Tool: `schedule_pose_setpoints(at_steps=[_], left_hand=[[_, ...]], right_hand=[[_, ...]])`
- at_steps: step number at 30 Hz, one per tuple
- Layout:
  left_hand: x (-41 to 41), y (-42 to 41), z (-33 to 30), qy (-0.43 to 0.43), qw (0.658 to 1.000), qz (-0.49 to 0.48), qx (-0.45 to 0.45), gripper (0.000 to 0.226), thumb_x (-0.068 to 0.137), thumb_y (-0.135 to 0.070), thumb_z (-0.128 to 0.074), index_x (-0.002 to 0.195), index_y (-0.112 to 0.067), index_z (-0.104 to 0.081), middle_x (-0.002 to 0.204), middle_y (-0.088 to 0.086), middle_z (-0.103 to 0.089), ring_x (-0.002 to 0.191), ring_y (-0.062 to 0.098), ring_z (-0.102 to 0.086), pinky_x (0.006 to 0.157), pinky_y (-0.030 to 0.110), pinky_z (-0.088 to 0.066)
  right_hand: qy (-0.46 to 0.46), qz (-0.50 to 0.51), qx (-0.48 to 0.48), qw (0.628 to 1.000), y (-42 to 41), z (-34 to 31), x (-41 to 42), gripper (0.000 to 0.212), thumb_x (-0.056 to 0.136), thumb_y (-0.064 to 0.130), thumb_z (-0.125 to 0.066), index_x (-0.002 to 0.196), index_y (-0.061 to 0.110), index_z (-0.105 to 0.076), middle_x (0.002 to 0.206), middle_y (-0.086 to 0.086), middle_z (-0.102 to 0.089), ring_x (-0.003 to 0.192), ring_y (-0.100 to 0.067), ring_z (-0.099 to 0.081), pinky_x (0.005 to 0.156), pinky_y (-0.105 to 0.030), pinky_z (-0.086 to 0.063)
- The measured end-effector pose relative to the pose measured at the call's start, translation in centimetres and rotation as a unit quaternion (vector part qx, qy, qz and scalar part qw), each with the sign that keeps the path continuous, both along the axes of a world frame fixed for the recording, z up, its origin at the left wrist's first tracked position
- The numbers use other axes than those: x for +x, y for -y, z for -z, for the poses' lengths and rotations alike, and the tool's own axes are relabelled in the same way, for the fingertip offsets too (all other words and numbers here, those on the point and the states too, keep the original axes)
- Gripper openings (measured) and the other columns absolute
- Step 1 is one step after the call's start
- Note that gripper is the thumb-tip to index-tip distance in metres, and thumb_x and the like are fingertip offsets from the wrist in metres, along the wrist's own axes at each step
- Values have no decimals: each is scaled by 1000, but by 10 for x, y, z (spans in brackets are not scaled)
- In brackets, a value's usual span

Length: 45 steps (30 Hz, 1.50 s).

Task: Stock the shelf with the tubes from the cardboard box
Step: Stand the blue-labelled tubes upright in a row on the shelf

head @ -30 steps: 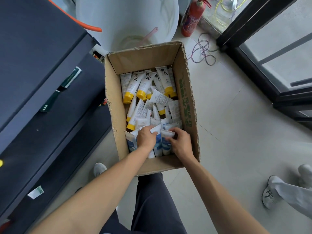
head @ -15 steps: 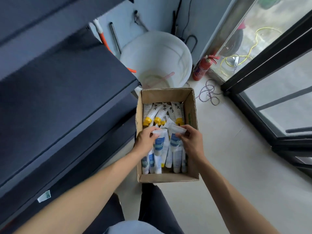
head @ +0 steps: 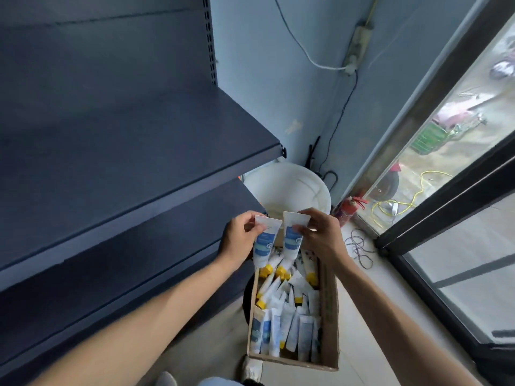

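Observation:
The cardboard box stands on the floor below my hands, full of white tubes, some with blue labels, some with yellow caps. My left hand pinches the flat end of a white and blue tube that hangs cap down above the box. My right hand holds a second white and blue tube the same way, right beside the first. The dark blue shelf spreads out to the left, its boards bare, with a lower board level with my left hand.
A white bucket stands behind the box by the wall, a red fire extinguisher beside it. Loose cables lie on the floor at the right. A glass door with a black frame runs along the right.
Both hands have lifted out of the box, each carrying one blue-labelled tube. My head has tilted up, so the shelf boards and the wall fill more of the view.

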<state>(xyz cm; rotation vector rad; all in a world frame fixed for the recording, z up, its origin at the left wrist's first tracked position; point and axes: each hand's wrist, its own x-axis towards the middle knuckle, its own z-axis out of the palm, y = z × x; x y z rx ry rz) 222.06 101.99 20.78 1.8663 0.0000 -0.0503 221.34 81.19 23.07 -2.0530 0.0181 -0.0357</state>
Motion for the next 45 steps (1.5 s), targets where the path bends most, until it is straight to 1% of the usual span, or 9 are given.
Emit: schedule_pose_setpoints(at_steps=[5,10,20,23,29,34,38,41,45], left_hand=[[-6,-39,-61,61,998,-8,-29,10,90,-12,-67,98,-16,-70,96,-5,-75,91,14,-70,81,32,-56],[-9,-88,-115,119,992,-22,-42,10,91,-15,-69,100,-19,-69,99,-7,-75,93,14,-71,84,38,-58],[-26,-228,-197,215,969,-106,-66,12,89,-8,-71,100,-7,-69,99,1,-75,94,14,-70,85,25,-54],[-35,-282,-207,228,961,-146,-60,11,88,-8,-72,99,-10,-69,100,-2,-75,95,10,-70,84,20,-54],[-57,-389,-212,239,946,-220,-28,11,89,-9,-71,100,-11,-68,99,-2,-75,94,10,-71,80,21,-56],[-67,-460,-207,236,935,-263,-34,12,90,-10,-70,92,-22,-67,92,-6,-74,86,8,-70,73,21,-51],[-61,-500,-201,235,927,-288,-41,5,90,-10,-70,94,-13,-68,94,3,-75,91,20,-72,80,36,-56],[-48,-517,-199,233,925,-298,-44,7,89,-7,-70,95,-10,-69,95,5,-75,91,20,-72,82,33,-55],[-26,-531,-195,231,922,-308,-43,7,88,-4,-70,93,-9,-69,93,6,-74,87,15,-70,81,29,-54]], right_hand=[[49,-61,10,997,-34,-69,6,26,76,9,-80,89,30,-70,86,-4,-75,81,-33,-70,77,-55,-56],[84,-108,44,990,-84,-131,9,26,77,1,-79,92,22,-71,86,2,-77,79,-20,-72,81,-47,-59],[127,-196,80,969,-224,-196,31,19,77,-3,-78,89,6,-67,83,-5,-76,73,-14,-71,70,-28,-56],[140,-221,79,962,-272,-205,34,17,78,1,-78,88,10,-67,81,-1,-76,73,-12,-71,66,-24,-55],[131,-257,78,954,-366,-207,40,16,80,1,-77,86,14,-69,82,-6,-75,74,-22,-69,73,-40,-53],[142,-268,46,952,-432,-209,38,15,79,7,-77,83,19,-69,76,-1,-73,75,-28,-68,68,-36,-52],[131,-279,50,950,-468,-212,37,15,80,6,-77,86,17,-70,78,-1,-74,79,-28,-69,69,-34,-53],[129,-280,58,950,-484,-216,40,16,80,4,-77,87,15,-70,78,-1,-74,79,-27,-70,68,-30,-53],[126,-287,52,948,-496,-219,51,17,79,4,-78,85,18,-69,78,0,-74,79,-26,-70,73,-39,-55]])
